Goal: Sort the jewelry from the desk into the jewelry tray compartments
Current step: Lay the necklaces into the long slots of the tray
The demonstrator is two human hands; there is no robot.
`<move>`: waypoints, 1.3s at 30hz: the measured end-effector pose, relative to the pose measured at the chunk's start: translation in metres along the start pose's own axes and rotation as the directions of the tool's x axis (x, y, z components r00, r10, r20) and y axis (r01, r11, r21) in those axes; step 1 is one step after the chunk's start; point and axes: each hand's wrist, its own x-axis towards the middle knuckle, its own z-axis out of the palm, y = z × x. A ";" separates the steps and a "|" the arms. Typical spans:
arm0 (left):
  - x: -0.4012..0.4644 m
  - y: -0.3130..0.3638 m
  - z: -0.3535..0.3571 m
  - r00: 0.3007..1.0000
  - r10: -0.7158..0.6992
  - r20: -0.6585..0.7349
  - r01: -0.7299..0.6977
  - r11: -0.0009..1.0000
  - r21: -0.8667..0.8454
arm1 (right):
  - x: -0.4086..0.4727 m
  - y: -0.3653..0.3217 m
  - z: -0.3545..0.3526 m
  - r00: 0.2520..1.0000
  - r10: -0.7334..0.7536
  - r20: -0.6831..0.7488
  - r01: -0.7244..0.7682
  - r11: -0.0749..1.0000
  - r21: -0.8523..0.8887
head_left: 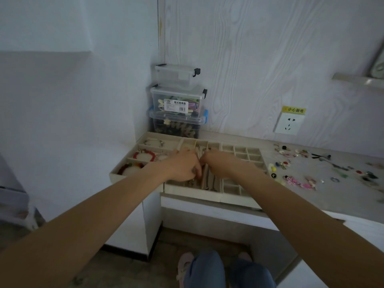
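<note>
Both hands over the middle of the jewelry tray (193, 193), above its long narrow slots. Left hand (184, 166) knuckles up, fingers curled downward; right hand (218, 163) meets it thumb side. Something small seems pinched between them, likely a chain being laid into a slot, but the piece itself is hidden, so I cannot tell what either hand grasps.

Red bead bracelets (144, 155) already sit in the wide compartments at 9 o'clock of the hands. Small square cells at 3 o'clock look unfilled.

Loose jewelry (299, 169) remains scattered on the counter (332, 196), out at 3 o'clock, well apart from the tray.

Judgement: placing step, midway through sorting. Next move calls for letting go cleanly, then reaching right.

Scattered pieces blurred; types unclear. Stacked storage boxes (178, 102) at 12 o'clock.
</note>
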 end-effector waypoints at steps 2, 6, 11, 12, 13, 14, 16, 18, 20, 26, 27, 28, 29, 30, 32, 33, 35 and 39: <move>-0.005 0.000 0.001 1.000 0.001 -0.009 -0.001 1.000 -0.024 | -0.003 -0.002 0.001 1.000 -0.016 -0.010 0.016 1.000 -0.021; -0.009 -0.001 0.004 1.000 0.006 -0.013 -0.007 1.000 -0.020 | -0.004 -0.001 0.004 0.998 -0.050 -0.035 0.047 0.995 -0.087; -0.013 0.002 0.004 0.999 0.032 0.019 -0.034 0.996 0.077 | -0.005 -0.004 0.004 0.996 -0.077 -0.053 0.066 0.981 -0.180; -0.014 0.002 0.002 0.999 0.040 0.021 -0.041 0.995 0.089 | -0.005 -0.004 0.004 0.995 -0.076 -0.062 0.064 0.980 -0.188; -0.015 0.003 0.001 0.999 0.044 0.022 -0.045 0.994 0.097 | -0.004 -0.004 0.003 0.995 -0.071 -0.065 0.058 0.980 -0.189; -0.016 0.003 -0.001 0.999 0.043 0.021 -0.045 0.994 0.101 | -0.004 -0.004 0.003 0.996 -0.064 -0.065 0.051 0.982 -0.183; -0.018 0.004 -0.003 0.999 0.035 0.015 -0.036 0.995 0.093 | -0.004 -0.005 0.002 0.997 -0.057 -0.061 0.046 0.985 -0.166; -0.019 0.004 -0.003 0.999 0.031 0.007 -0.031 0.996 0.081 | -0.004 -0.005 0.002 0.997 -0.048 -0.056 0.038 0.987 -0.155; -0.020 0.003 -0.003 1.000 0.020 -0.012 -0.019 0.998 0.053 | -0.004 -0.006 0.002 0.998 -0.041 -0.054 0.033 0.989 -0.147; -0.014 -0.003 -0.006 0.992 -0.063 -0.113 0.059 0.998 -0.038 | 0.004 0.006 -0.001 0.986 0.001 -0.166 -0.023 0.991 -0.130; -0.011 -0.005 -0.008 0.989 -0.083 -0.122 0.078 0.996 -0.044 | 0.006 0.010 -0.003 0.982 0.011 -0.186 -0.037 0.990 -0.137; -0.007 -0.007 -0.010 0.986 -0.105 -0.130 0.099 0.994 -0.051 | 0.009 0.013 -0.005 0.980 0.015 -0.198 -0.045 0.989 -0.144; -0.003 -0.008 -0.012 0.982 -0.127 -0.138 0.120 0.991 -0.058 | 0.011 0.016 -0.007 0.978 0.015 -0.207 -0.047 0.987 -0.151; 0.001 -0.010 -0.014 0.979 -0.148 -0.140 0.140 0.988 -0.064 | 0.015 0.017 -0.008 0.978 0.016 -0.208 -0.049 0.987 -0.154; 0.008 -0.011 -0.017 0.975 -0.183 -0.127 0.175 0.982 -0.074 | 0.022 0.017 -0.010 0.984 0.024 -0.177 -0.053 0.985 -0.165; 0.011 -0.011 -0.019 0.973 -0.198 -0.117 0.190 0.979 -0.075 | 0.026 0.017 -0.011 0.989 0.025 -0.148 -0.052 0.982 -0.180; 0.018 -0.012 -0.021 0.971 -0.222 -0.089 0.216 0.974 -0.066 | 0.037 0.017 -0.009 0.996 0.029 -0.080 -0.046 0.977 -0.210; 0.030 -0.017 -0.022 0.971 -0.234 -0.050 0.232 0.972 -0.044 | 0.054 0.020 -0.008 0.999 0.046 0.002 -0.044 0.969 -0.243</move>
